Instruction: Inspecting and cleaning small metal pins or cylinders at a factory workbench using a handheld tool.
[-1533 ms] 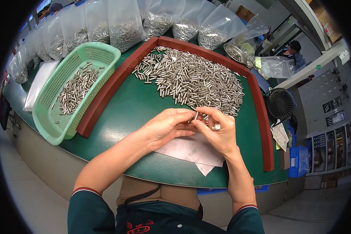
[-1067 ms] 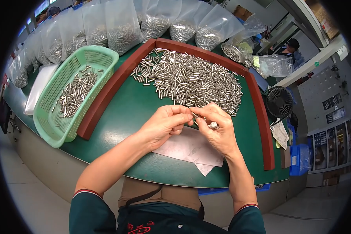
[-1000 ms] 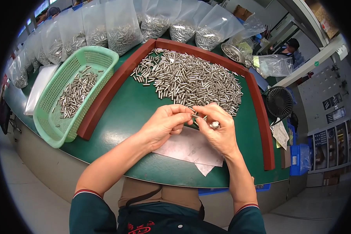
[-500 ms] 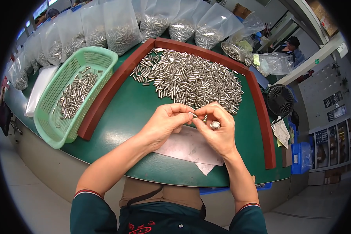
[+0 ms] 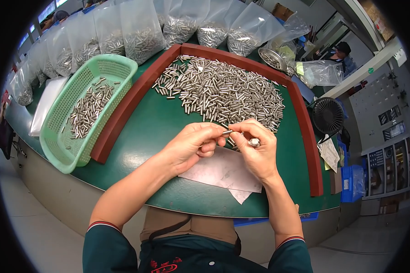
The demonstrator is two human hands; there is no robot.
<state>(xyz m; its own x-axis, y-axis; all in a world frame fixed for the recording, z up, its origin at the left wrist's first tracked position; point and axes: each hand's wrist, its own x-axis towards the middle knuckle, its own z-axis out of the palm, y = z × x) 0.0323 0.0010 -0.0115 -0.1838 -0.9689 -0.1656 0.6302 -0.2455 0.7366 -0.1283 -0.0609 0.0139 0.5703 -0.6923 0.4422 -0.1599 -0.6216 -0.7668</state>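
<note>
A small metal pin (image 5: 227, 132) is pinched between the fingertips of my left hand (image 5: 193, 145) and my right hand (image 5: 260, 152), just in front of the pile. My right hand is also curled around a bunch of metal pins (image 5: 254, 142), whose ends show at its palm. Below the left thumb, the other left fingers are curled in loosely. Beyond both hands spreads a large heap of loose metal pins (image 5: 228, 93) on the green tabletop (image 5: 136, 136). Under my wrists lies a stained pale cloth or paper sheet (image 5: 214, 170).
Red-brown bars (image 5: 118, 118) frame the pile on three sides. To the left stands a green perforated basket (image 5: 54, 132) with pins inside. Clear bags of pins (image 5: 141, 41) line the back. At right are a metal bowl (image 5: 272, 59), a black fan (image 5: 327, 116) and another person (image 5: 341, 54).
The pin at my fingertips has turned from slanting to nearly level. My left fingers have shifted around it, and the right hand has tilted slightly.
</note>
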